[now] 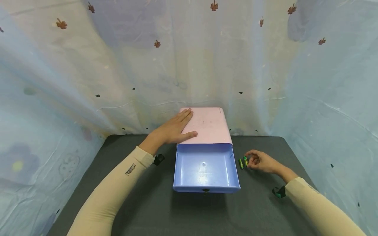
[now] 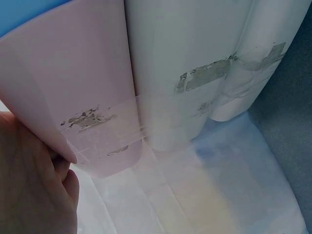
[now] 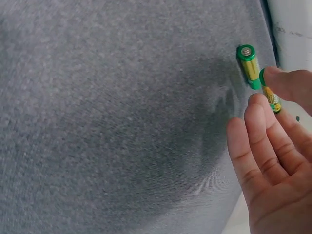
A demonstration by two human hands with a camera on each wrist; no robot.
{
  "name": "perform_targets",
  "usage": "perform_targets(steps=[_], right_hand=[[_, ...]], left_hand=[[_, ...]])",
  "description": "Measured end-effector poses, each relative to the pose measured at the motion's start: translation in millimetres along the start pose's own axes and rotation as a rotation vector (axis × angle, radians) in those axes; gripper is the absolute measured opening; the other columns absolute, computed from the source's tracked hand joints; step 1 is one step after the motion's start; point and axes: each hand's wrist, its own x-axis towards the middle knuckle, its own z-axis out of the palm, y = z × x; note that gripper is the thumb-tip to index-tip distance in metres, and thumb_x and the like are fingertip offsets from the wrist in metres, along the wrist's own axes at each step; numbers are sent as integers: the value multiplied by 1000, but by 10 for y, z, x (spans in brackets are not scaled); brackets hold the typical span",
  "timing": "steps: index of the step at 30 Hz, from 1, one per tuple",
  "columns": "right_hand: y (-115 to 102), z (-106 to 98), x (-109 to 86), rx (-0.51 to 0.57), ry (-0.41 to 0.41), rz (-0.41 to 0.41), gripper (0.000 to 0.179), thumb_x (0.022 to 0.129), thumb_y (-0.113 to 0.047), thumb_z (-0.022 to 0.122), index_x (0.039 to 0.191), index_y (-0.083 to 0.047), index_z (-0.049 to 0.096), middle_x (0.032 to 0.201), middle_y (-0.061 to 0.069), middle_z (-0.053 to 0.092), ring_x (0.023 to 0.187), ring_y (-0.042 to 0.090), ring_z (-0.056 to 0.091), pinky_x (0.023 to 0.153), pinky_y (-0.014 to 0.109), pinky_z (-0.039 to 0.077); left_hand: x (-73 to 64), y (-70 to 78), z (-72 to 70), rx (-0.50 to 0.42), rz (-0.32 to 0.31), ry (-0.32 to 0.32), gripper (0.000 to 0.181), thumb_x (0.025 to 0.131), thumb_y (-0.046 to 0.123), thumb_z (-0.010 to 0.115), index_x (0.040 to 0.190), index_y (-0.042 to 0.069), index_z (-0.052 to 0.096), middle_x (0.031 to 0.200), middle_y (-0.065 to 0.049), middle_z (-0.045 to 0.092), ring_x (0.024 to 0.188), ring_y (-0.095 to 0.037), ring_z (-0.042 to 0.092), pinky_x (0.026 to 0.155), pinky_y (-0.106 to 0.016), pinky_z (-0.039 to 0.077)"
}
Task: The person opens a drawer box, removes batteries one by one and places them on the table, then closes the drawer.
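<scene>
A pink box [image 1: 206,124] stands toward the back of the dark table, its blue drawer [image 1: 203,164] pulled out at the front. The drawer's interior shows bare. My left hand [image 1: 172,129] lies flat on the box's top left side, fingers and thumb spread. In the left wrist view that hand [image 2: 36,175] is against the pink casing [image 2: 73,83]. To the drawer's right, my right hand [image 1: 262,161] pinches one green and yellow battery [image 3: 271,95] between thumb and index finger, the other fingers extended. A second such battery [image 3: 249,66] lies beside it on the table.
Below the pink casing, the left wrist view shows pale rounded sections [image 2: 180,73] joined by clear tape. The drawer front bears a small dark lock [image 1: 205,190]. A patterned curtain [image 1: 192,65] hangs behind and along both sides of the dark table [image 1: 203,216].
</scene>
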Motion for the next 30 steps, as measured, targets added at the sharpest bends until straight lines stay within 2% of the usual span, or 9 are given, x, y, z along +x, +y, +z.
perform_targets(steps=[11, 30], right_hand=[[86, 79, 50, -37, -7, 39, 48, 98, -5, 78, 137, 11, 57, 92, 5, 69, 82, 16, 67, 71, 27, 56], [101, 110, 94, -62, -20, 66, 48, 96, -2, 79, 136, 14, 57, 92, 6, 68, 79, 14, 63, 68, 25, 54]], left_hand=[[-3, 14, -12, -13, 3, -7, 101, 107, 72, 39, 173, 8, -2, 181, -8, -6, 167, -22, -8, 135, -42, 2], [-13, 16, -10, -17, -2, -7, 101, 107, 73, 39, 173, 8, -2, 181, -8, -7, 167, -22, -8, 135, -42, 2]])
